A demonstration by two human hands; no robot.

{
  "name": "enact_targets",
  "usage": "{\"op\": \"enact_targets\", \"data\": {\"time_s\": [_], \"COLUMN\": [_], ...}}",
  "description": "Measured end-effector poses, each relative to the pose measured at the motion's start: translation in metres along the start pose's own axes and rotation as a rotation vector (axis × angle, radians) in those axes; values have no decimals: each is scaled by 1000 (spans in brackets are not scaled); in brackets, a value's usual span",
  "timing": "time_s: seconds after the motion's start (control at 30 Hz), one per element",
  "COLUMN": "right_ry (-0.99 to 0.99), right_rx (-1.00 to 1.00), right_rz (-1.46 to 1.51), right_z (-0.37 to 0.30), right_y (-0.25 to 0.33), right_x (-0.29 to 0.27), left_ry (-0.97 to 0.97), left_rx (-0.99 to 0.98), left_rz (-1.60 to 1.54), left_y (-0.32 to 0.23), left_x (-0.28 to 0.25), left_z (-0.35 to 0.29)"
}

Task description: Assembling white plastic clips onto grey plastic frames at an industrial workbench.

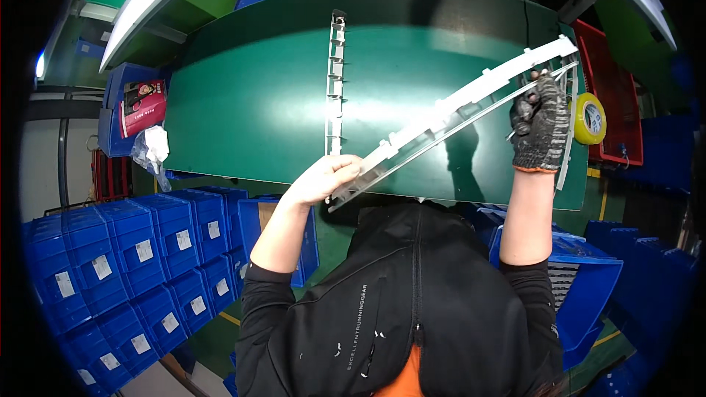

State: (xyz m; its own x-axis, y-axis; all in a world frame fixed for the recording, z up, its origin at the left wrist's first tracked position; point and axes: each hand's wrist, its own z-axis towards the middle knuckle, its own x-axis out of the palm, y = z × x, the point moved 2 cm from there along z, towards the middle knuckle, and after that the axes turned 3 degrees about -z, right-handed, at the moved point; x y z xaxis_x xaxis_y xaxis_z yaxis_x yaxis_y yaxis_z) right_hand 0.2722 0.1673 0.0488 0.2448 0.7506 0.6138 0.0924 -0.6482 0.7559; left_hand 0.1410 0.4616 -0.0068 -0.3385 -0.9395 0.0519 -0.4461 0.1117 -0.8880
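A long white slotted rail point(474, 94) with small clips along its edge slants across the green table, its near end lower left and its far end upper right. My bare left hand point(323, 179) is closed around the near end, thumb on top. Near the far end, my right hand point(540, 125), in a dark knit glove, is closed with its fingertips at the rail's lower edge. A small shiny tip shows beside its curled fingers; I cannot make out what it is. Another narrow slotted rail point(336, 84) lies lengthwise on the table, beyond my left hand.
At the table's point(243, 95) right edge lie a thin pale strip point(567, 143) and a yellow tape roll point(589, 119), beside a red bin point(614, 88). A blue box with a red packet point(143, 106) stands left. Stacked blue crates point(140, 250) fill the lower left; another blue crate point(588, 287) stands lower right.
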Motion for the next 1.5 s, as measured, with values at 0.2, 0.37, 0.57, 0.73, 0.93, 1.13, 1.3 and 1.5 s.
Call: {"op": "enact_targets", "data": {"time_s": [0.2,0.37,0.57,0.73,0.93,1.13,1.3,1.5], "right_ry": [153,640,829,871,582,839,799,697], "right_rx": [-396,-360,-410,-358,-497,-428,-329,-519], "right_rz": [-337,-958,-1165,-1209,-1123,-1254,-1197,-1374], "right_z": [-20,-71,-79,-92,-76,-78,-94,-89], "right_y": [-21,-72,-78,-76,-71,-71,-62,-72], "right_x": [18,20,19,20,14,14,19,29], "left_ry": [-110,-42,48,14,-15,145,84,-154], "left_rx": [191,221,187,186,187,144,127,372], "left_rz": [-502,-961,-1151,-1106,-1008,-1259,-1175,-772], "left_y": [12,4,0,-1,-11,-9,-11,-9], "left_x": [15,35,43,48,55,55,55,58], "left_z": [-7,1,5,10,18,19,20,24]}}
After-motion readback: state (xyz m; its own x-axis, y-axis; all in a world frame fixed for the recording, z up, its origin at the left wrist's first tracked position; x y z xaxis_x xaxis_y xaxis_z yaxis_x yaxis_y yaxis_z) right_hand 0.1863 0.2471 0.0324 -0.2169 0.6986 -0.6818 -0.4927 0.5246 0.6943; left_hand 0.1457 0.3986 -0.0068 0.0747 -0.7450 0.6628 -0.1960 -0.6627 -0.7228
